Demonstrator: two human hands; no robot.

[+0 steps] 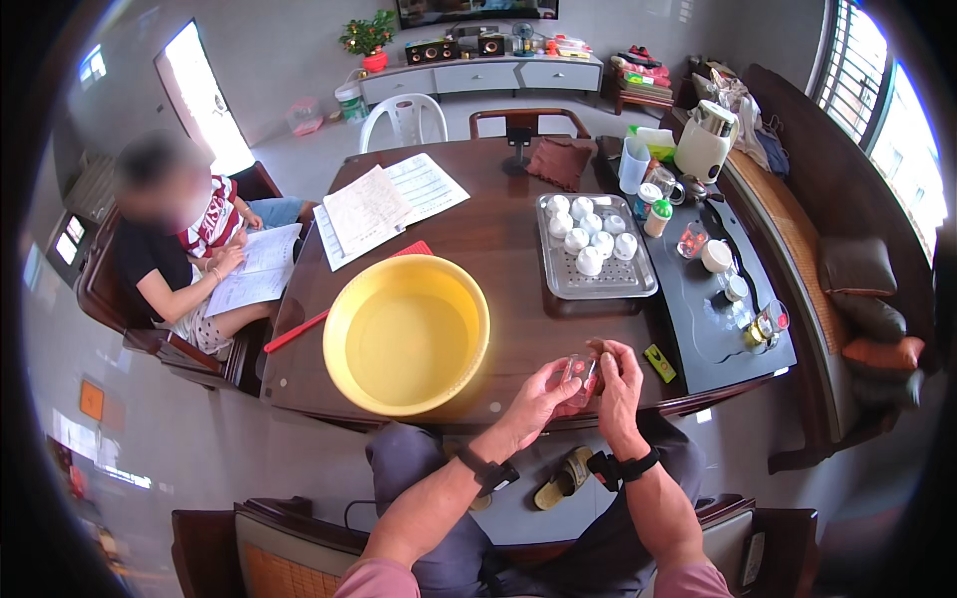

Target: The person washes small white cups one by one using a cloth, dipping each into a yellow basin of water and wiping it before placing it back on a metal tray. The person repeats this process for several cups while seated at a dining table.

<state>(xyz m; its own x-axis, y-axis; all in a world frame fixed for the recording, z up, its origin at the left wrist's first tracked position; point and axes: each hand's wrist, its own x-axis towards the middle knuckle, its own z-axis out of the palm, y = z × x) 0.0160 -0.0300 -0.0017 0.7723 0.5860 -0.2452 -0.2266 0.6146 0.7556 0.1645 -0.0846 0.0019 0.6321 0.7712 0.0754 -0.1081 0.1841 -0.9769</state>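
Note:
My left hand (538, 396) grips a small transparent drinking glass (579, 374) with a red floral print, held over the table's near edge. Curled around the glass's right side is my right hand (620, 385); its fingertips are partly hidden, and a small brownish patch by the rim is too unclear to name. To the left stands a yellow plastic basin (407, 340) with water in it. A perforated metal tray (557, 280) beyond my hands holds several white cups (591, 224), many of them upside down.
A black tea tray (703, 329) on the right carries glasses, cups and an electric kettle (704, 142). A green packet (659, 363) lies near my right hand. Papers (374, 209) and a red plastic handle (295, 333) lie near the basin. Two people sit at the left.

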